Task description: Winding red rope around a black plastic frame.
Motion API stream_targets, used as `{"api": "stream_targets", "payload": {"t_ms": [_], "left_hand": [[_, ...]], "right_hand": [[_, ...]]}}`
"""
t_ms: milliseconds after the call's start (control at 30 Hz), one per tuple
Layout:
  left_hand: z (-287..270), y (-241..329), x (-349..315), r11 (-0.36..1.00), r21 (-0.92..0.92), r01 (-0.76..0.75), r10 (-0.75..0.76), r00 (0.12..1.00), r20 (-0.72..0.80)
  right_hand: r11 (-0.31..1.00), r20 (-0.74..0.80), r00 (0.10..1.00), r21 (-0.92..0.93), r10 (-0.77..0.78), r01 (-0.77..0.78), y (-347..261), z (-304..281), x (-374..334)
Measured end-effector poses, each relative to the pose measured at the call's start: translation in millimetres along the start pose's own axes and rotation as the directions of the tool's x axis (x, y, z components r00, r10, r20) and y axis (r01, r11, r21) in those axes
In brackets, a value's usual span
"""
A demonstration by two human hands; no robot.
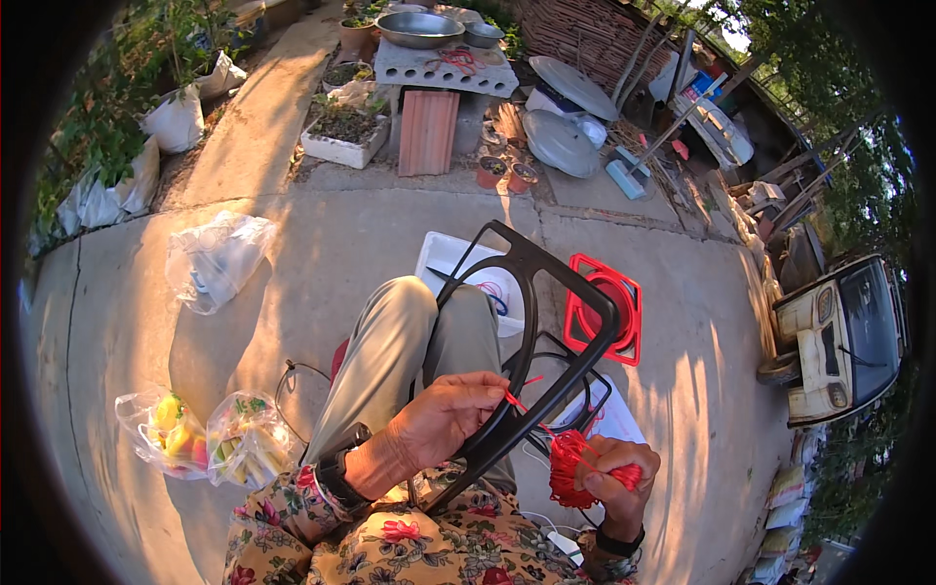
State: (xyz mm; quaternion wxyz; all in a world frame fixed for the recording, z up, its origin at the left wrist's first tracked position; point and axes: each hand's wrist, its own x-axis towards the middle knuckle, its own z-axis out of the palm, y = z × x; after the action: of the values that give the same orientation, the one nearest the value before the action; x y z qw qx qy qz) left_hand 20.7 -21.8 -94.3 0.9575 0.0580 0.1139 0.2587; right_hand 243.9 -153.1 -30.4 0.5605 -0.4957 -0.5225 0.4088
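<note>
A black frame [561, 390] with a round ring inside its rectangular outline leans across my lap, tilted up to the right. My left hand [434, 419] is closed in a pinch on a short red cord [515, 401] at the frame's inner edge. Right of the frame, my right hand [624, 478] grips a bundle of red cord [567, 470], with loops spilling from its left side. A strand appears to run between the bundle and the frame. On the ground beyond lies a similar red frame [635, 327] with red material across its middle.
A white foam tray [439, 250] with scissors-like handles and red cord sits past my knees. Clear bags of produce [249, 439] and another plastic bag [219, 258] stand left. A concrete block table [444, 73] is ahead; a small weathered vehicle [838, 341] is at right.
</note>
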Motion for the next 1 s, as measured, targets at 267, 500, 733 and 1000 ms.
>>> {"api": "stream_targets", "payload": {"t_ms": [267, 500, 733, 1000], "left_hand": [[5.3, -5.2, 4.1, 0.993, 0.109, -0.042, 0.054, 0.993, -0.104], [7.2, -4.1, 2.2, 0.989, 0.148, -0.019, 0.038, 0.992, -0.124], [2.9, -6.7, 7.8, 0.991, 0.128, -0.027, 0.042, 0.993, -0.113], [15.7, -4.3, 4.6, 0.985, 0.173, -0.011, 0.042, 0.983, -0.179]], "right_hand": [[0.998, -0.129, 0.991, 0.053, 0.04, -0.033, 10.3, 1.5, -7.1], [0.969, -0.184, 0.971, 0.223, 0.15, -0.107, 25.4, 6.5, -8.5], [0.93, -0.243, 0.943, 0.341, 0.228, -0.137, 41.9, 6.9, -8.5], [0.86, -0.139, 0.94, 0.463, 0.31, -0.215, 66.2, 8.9, -4.0]]}}
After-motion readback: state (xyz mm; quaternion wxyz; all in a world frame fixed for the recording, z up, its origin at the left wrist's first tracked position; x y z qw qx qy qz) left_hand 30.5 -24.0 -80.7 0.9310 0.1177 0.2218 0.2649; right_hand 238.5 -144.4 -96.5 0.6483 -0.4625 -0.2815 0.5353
